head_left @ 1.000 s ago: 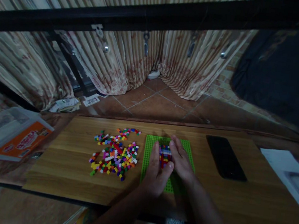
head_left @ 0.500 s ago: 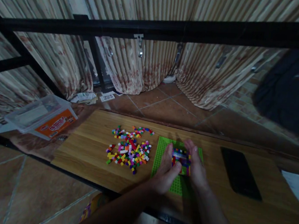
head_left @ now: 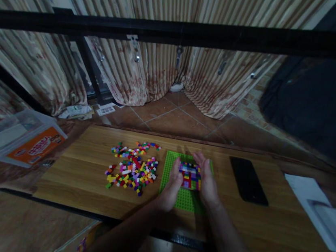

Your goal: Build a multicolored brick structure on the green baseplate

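A green studded baseplate (head_left: 184, 203) lies on the wooden table, with a rectangular patch of multicoloured building bricks (head_left: 190, 176) on it. My left hand (head_left: 172, 187) stands on edge along the left side of the patch, fingers stretched forward. On the opposite side, my right hand (head_left: 209, 185) is held the same way, its fingers extended and slightly apart. The palms face each other across the patch and sit at or very near its edges; firm contact cannot be made out. Left of the baseplate is a scattered heap of small loose bricks (head_left: 134, 172).
A black phone-like slab (head_left: 248, 181) lies right of the baseplate, and white paper (head_left: 303, 191) is farther right. Beyond the table's left end stands a clear plastic bin (head_left: 35, 146) with an orange label. A black rail (head_left: 179, 33) crosses before striped curtains.
The view has swung right, so everything sits farther left. My left thumb has moved off the brick patch, and more of its surface shows between my hands.
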### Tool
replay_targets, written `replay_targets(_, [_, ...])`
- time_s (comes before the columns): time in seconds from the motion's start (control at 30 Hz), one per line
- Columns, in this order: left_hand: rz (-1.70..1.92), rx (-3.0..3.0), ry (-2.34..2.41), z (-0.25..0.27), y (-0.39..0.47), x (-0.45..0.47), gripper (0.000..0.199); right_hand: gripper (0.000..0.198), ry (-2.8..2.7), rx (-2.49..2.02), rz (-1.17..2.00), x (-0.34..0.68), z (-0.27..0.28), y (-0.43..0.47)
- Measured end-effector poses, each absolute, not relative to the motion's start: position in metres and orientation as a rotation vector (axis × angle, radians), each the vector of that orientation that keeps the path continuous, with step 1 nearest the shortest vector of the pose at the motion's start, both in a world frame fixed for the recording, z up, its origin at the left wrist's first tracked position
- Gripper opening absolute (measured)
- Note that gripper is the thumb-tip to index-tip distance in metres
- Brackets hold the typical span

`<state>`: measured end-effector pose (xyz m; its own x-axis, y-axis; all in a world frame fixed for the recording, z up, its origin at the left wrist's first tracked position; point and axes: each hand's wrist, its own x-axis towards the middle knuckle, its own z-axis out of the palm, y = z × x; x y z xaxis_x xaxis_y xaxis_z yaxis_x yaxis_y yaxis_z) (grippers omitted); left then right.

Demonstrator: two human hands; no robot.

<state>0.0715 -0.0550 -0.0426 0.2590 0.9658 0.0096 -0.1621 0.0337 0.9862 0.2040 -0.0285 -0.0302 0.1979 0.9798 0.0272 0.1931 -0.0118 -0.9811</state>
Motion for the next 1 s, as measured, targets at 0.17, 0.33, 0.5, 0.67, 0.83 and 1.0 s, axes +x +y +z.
replay_targets(0.17, [1.131,1.128,0.881,-0.045,-0.051,0.068,0.072,0.071,-1.052,-1.33,1.024,0.204,-0.026,-0.026])
replay_targets(0.33, [1.26,1.145,1.016,-0.017,-0.042,0.044,0.062,0.059,-0.899,-1.3,1.01,0.21,-0.017,-0.027])
replay_targets(0.5, [1.391,1.337,1.381,0.004,-0.013,-0.022,0.051,0.052,-1.244,-1.455,0.818,0.216,-0.004,-0.038])
replay_targets(0.67, [1.264,1.595,1.629,0.004,0.001,-0.097,0.031,0.06,-2.053,-1.463,0.535,0.21,-0.006,-0.047])
replay_targets(0.83, [0.996,2.114,1.521,-0.005,-0.004,-0.108,0.031,0.062,-2.188,-1.497,0.434,0.212,-0.015,-0.046])
replay_targets(1.0, [0.789,2.305,1.558,-0.013,-0.001,-0.097,0.035,0.054,-2.168,-1.492,0.497,0.214,-0.015,-0.04])
